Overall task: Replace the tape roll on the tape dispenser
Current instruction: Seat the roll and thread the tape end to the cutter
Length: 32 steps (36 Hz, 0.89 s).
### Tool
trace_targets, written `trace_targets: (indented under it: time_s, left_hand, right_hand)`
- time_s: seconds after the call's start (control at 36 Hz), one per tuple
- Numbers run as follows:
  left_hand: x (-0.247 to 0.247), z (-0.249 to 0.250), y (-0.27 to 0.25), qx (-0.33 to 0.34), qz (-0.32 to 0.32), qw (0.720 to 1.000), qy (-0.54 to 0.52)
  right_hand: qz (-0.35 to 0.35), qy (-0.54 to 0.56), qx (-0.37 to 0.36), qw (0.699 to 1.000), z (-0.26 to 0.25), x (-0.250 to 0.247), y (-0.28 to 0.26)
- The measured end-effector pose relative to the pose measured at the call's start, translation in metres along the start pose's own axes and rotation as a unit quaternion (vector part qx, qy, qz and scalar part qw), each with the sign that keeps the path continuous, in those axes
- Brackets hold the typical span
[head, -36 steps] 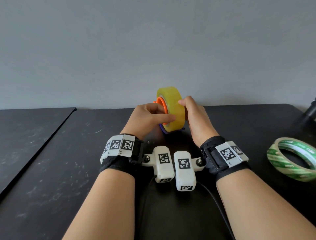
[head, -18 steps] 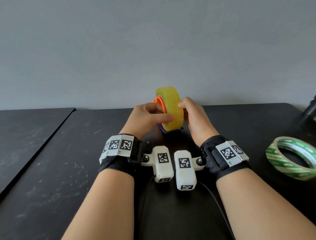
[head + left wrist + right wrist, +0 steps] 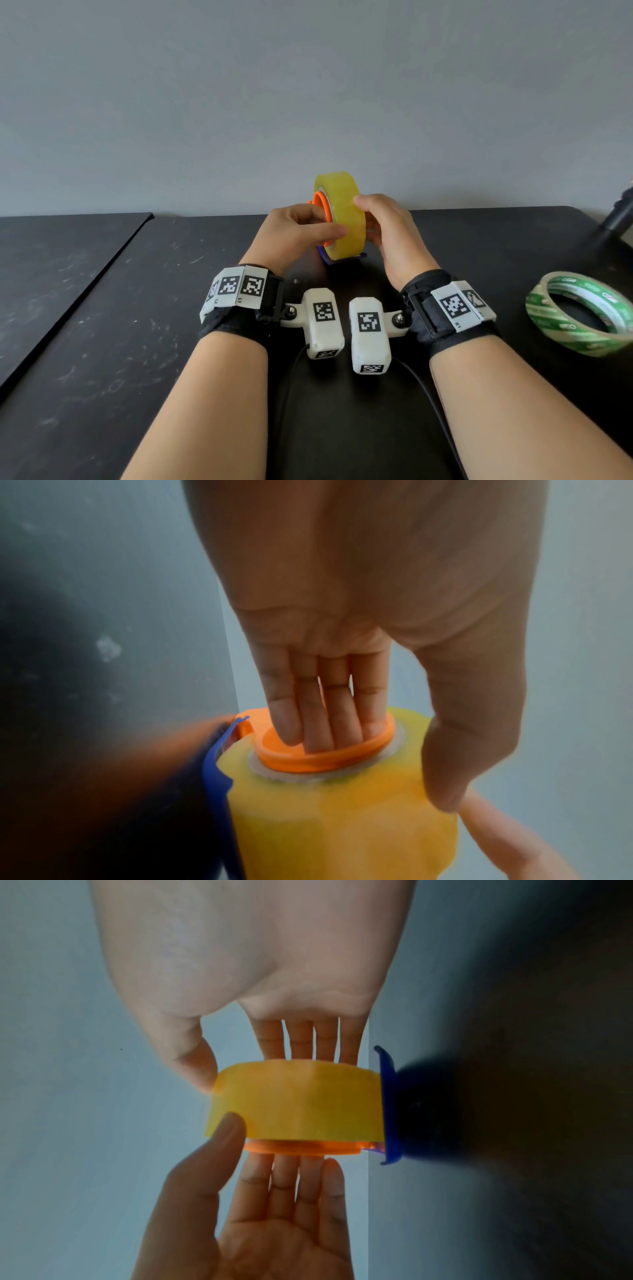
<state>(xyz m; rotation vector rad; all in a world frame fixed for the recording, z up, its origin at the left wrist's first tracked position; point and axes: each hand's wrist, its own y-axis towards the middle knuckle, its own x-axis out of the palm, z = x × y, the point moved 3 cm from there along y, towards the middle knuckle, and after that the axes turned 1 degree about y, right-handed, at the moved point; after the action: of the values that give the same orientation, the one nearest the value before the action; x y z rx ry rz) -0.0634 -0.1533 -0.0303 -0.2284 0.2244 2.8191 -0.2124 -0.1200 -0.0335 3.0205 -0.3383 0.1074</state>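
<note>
A yellow tape roll point(image 3: 346, 219) stands on edge above the black table, seated on the dispenser's orange hub point(image 3: 322, 209); a blue dispenser part point(image 3: 337, 262) shows under it. My left hand point(image 3: 329, 229) has its fingers point(image 3: 318, 718) inside the orange hub point(image 3: 325, 758) and its thumb on the roll's outer band point(image 3: 342, 818). My right hand point(image 3: 364, 219) pinches the roll point(image 3: 298, 1104), thumb on the band and fingers behind the far face. The blue part point(image 3: 388, 1104) lies against the roll's lower side. The rest of the dispenser is hidden.
A green-printed tape roll point(image 3: 579, 311) lies flat on the table point(image 3: 137, 342) at the right. A dark cylindrical object point(image 3: 616, 219) stands at the far right edge. A grey wall rises behind; a seam between panels runs along the left.
</note>
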Motion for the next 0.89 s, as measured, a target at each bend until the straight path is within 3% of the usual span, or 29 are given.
trace_targets:
  time_s: [0.25,0.64,0.89]
  left_hand:
    - [0.002,0.003,-0.005,-0.017,0.022,0.999,0.026]
    - [-0.001,0.015,-0.031,-0.03,-0.006,0.999,0.027]
    - [0.005,0.011,-0.067,-0.014,-0.02,1.0,-0.007]
  right_hand:
    - [-0.02,0.021,0.002,1.0,-0.001,-0.005,-0.006]
    - [-0.001,-0.048,0.006,0.999,-0.012,-0.004,-0.03]
    - [0.035,-0.102,-0.04,0.993,-0.016,-0.008,-0.064]
